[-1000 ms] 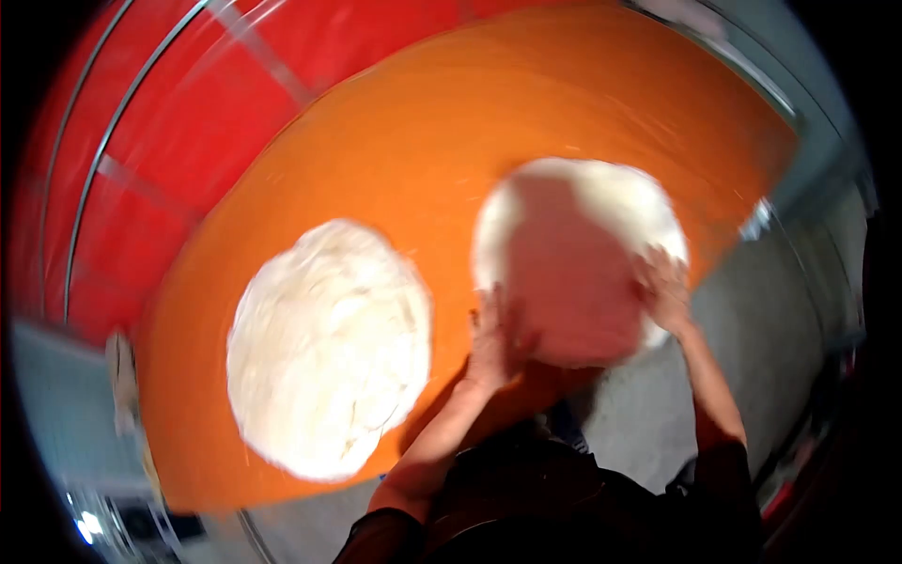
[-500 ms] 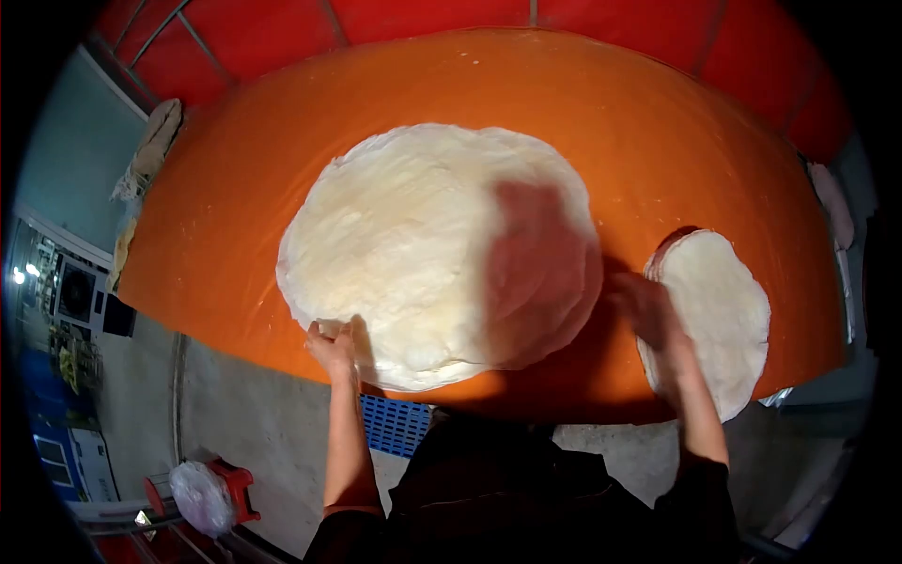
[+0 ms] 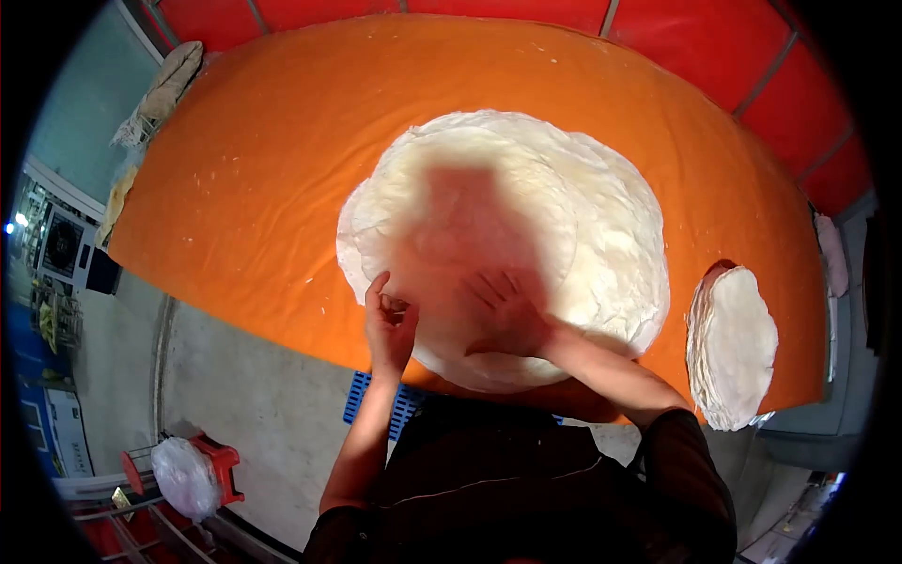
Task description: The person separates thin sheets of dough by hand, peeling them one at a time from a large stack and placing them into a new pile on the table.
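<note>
Head view shows us the large pale sheets layered on the orange desk, near its front edge. Our right hand is spread palm down over them, its grip released. Our left hand curls at their left front edge; we cannot tell whether its grip pinches anything. Right of them, a smaller stack rests at the desk's front edge.

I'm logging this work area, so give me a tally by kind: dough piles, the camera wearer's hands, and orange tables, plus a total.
Dough piles: 2 (larger pile in the middle, smaller pile at the right)
Hands: 2 (left hand, right hand)
Orange table: 1
Total: 5
</note>
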Demonstrator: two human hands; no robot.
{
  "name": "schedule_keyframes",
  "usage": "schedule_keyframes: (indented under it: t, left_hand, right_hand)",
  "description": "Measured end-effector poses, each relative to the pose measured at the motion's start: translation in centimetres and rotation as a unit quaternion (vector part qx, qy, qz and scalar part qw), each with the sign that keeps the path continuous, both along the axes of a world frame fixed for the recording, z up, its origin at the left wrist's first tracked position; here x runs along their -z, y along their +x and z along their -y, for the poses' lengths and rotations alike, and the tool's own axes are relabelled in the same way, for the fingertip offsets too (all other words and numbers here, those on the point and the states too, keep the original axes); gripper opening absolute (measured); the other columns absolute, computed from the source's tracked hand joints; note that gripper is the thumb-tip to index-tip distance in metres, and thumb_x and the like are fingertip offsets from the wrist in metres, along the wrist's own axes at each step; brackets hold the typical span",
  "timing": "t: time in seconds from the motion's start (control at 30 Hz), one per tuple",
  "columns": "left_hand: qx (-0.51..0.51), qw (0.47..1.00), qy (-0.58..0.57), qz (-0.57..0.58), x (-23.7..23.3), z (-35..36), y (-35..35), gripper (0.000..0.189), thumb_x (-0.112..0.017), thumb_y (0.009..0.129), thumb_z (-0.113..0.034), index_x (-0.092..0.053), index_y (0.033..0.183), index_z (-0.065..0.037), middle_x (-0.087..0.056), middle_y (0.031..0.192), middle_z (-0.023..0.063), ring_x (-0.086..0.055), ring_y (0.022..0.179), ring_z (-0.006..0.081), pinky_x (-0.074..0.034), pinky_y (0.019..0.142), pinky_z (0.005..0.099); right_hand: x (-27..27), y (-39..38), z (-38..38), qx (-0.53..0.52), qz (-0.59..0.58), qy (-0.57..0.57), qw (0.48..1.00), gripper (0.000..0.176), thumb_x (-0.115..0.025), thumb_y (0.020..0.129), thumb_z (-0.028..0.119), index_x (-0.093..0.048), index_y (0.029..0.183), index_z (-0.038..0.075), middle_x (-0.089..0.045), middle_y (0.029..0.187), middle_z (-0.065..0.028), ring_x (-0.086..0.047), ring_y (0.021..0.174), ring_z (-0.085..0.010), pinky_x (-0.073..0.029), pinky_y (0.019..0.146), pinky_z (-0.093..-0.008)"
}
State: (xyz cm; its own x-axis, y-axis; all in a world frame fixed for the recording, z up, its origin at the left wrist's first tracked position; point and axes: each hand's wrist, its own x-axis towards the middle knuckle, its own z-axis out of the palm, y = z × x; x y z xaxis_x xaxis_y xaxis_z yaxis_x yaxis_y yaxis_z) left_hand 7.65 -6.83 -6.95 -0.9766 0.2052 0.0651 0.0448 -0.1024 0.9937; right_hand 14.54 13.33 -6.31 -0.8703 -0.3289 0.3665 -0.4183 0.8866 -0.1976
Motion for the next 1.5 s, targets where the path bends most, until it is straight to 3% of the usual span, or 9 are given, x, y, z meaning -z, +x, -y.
schedule_keyframes:
  t: [0.2, 0.3, 0.4, 0.53, 0.73, 0.8, 0.87, 1.27, 1.5]
  left_hand:
    - [0.010, 0.999, 0.041, -0.006, -0.7, -1.2, 1.2, 0.077, -0.062, 0.071, 0.007, -0.018, 0.133, -0.009, -0.046, 0.104, 0.0100, -0.053, 0.074, 0.0125, -0.046, 0.065, 0.0228]
    - [-0.039, 0.996, 0.050, 0.056, 0.4, -1.4, 1.6, 0.081, -0.064, 0.068, 0.009, -0.016, 0.131, -0.009, -0.044, 0.110, 0.0109, -0.055, 0.076, 0.0142, -0.049, 0.066, 0.0258]
    - [-0.025, 0.978, 0.167, 0.122, 2.7, -0.8, 1.4, 0.057, -0.057, 0.078, 0.002, -0.029, 0.126, -0.009, -0.045, 0.115, 0.0116, -0.057, 0.081, 0.0147, -0.049, 0.074, 0.0295]
    - [0.036, 0.882, 0.349, 0.314, 2.0, -0.8, 2.2, 0.029, -0.043, 0.090, -0.018, -0.041, 0.118, -0.010, -0.045, 0.121, 0.0111, -0.054, 0.097, 0.0196, -0.046, 0.082, 0.0354]
    - [0.110, 0.860, 0.356, 0.349, 1.6, 0.3, 2.5, 0.040, -0.034, 0.093, -0.035, -0.038, 0.126, -0.011, -0.044, 0.126, 0.0079, -0.046, 0.112, 0.0260, -0.043, 0.086, 0.0422]
    - [0.136, 0.859, 0.351, 0.346, 1.6, 0.6, 1.8, 0.044, -0.034, 0.093, -0.037, -0.035, 0.128, -0.011, -0.044, 0.126, 0.0074, -0.046, 0.112, 0.0263, -0.044, 0.085, 0.0432]
    - [0.172, 0.849, 0.344, 0.363, 0.2, 0.4, 1.4, 0.046, -0.034, 0.093, -0.040, -0.034, 0.128, -0.011, -0.044, 0.125, 0.0072, -0.047, 0.111, 0.0263, -0.045, 0.082, 0.0434]
    - [0.289, 0.849, 0.260, 0.358, -1.8, -0.6, 0.5, 0.052, -0.036, 0.092, -0.042, -0.027, 0.130, -0.007, -0.049, 0.115, 0.0123, -0.054, 0.098, 0.0253, -0.047, 0.080, 0.0388]
    - [0.258, 0.892, 0.170, 0.329, -2.7, -1.7, -1.5, 0.058, -0.055, 0.085, -0.016, -0.022, 0.130, -0.002, -0.041, 0.121, 0.0162, -0.045, 0.112, 0.0257, -0.039, 0.093, 0.0355]
  right_hand:
    - [-0.5, -5.2, -0.7, -0.056, 0.108, -0.201, 0.972, 0.050, -0.050, 0.083, 0.037, -0.046, 0.117, 0.001, -0.046, 0.121, -0.0130, -0.044, 0.110, -0.0264, -0.036, 0.092, -0.0387]
    - [-1.5, -9.3, -4.4, -0.080, 0.324, -0.589, 0.736, 0.041, -0.043, 0.087, 0.027, -0.047, 0.118, 0.000, -0.049, 0.118, -0.0099, -0.046, 0.110, -0.0204, -0.038, 0.091, -0.0333]
    - [-10.3, -13.3, -9.2, 0.054, 0.297, -0.507, 0.807, 0.038, -0.036, 0.086, 0.014, -0.050, 0.119, 0.001, -0.055, 0.112, -0.0099, -0.051, 0.104, -0.0156, -0.041, 0.087, -0.0276]
    - [-23.1, -9.4, -6.9, 0.068, 0.037, 0.016, 0.997, 0.039, -0.044, 0.071, -0.004, -0.057, 0.108, -0.001, -0.062, 0.097, -0.0160, -0.059, 0.090, -0.0290, -0.048, 0.074, -0.0326]
    - [-17.3, -3.1, -5.2, 0.033, -0.094, 0.177, 0.979, 0.039, -0.052, 0.069, 0.003, -0.052, 0.108, -0.001, -0.056, 0.100, -0.0203, -0.055, 0.082, -0.0325, -0.045, 0.068, -0.0391]
    - [-9.2, -0.6, -4.6, 0.073, 0.113, -0.012, 0.991, 0.051, -0.049, 0.068, 0.001, -0.044, 0.119, -0.002, -0.044, 0.121, -0.0206, -0.043, 0.108, -0.0332, -0.036, 0.089, -0.0383]
    - [-5.7, 2.3, -2.3, 0.039, 0.173, 0.227, 0.958, 0.050, -0.048, 0.071, 0.005, -0.043, 0.120, -0.002, -0.042, 0.126, -0.0198, -0.039, 0.116, -0.0347, -0.032, 0.096, -0.0387]
    - [-5.7, 2.1, 5.3, 0.146, 0.181, -0.070, 0.970, 0.062, -0.061, 0.073, 0.017, -0.035, 0.126, -0.003, -0.035, 0.130, -0.0227, -0.043, 0.112, -0.0401, -0.035, 0.095, -0.0466]
    - [-11.0, -2.7, -5.9, 0.176, 0.255, -0.355, 0.882, 0.029, -0.055, 0.077, 0.004, -0.057, 0.106, 0.005, -0.060, 0.089, -0.0114, -0.055, 0.089, -0.0154, -0.043, 0.081, -0.0291]
